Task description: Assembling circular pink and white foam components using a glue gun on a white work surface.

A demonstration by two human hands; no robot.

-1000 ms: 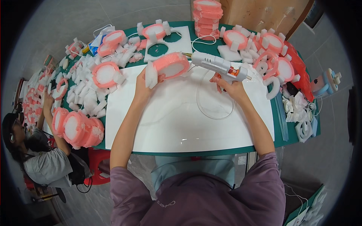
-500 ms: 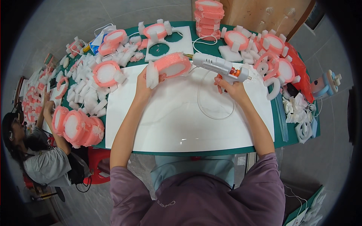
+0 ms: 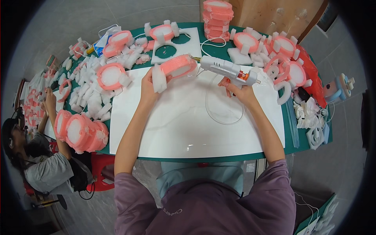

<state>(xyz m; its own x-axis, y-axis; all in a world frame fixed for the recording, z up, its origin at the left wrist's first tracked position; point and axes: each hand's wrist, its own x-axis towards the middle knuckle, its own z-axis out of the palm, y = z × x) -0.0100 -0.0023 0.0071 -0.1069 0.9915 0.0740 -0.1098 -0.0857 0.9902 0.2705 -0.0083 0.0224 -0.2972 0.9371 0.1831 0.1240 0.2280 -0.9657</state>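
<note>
Grey cloth covers the co-worker (image 3: 49,172) at the left, whose hands are too small from here for me to read the fingers. Just right of that, on the near left of the table, a bundle of pink-rimmed rounds (image 3: 84,134) lies beside a loose heap of white foam offcuts (image 3: 92,96).

Next comes the person's left hand (image 3: 148,87), curled around the left end of a pink-edged foam round (image 3: 179,67); a white foam block (image 3: 159,79) stands at that end and hides part of the grip. Some fingertips show under the round, apparently pinching it. The piece is up over the far part of the white board (image 3: 196,129). I'd judge it very light, soft and easy to dent, with little slip; a gentle hold on the rim by the block, clear of the nozzle, suits it best.

At its right end is the tip of a white glue gun (image 3: 223,67), touching or just beside the rim, I can't tell which. The right hand (image 3: 242,92) wraps the handle, fingers bent around it; the gun looks stiff and heavier, best held there, away from its hot tip. Farther right lies a red plastic bag (image 3: 312,72).
</note>
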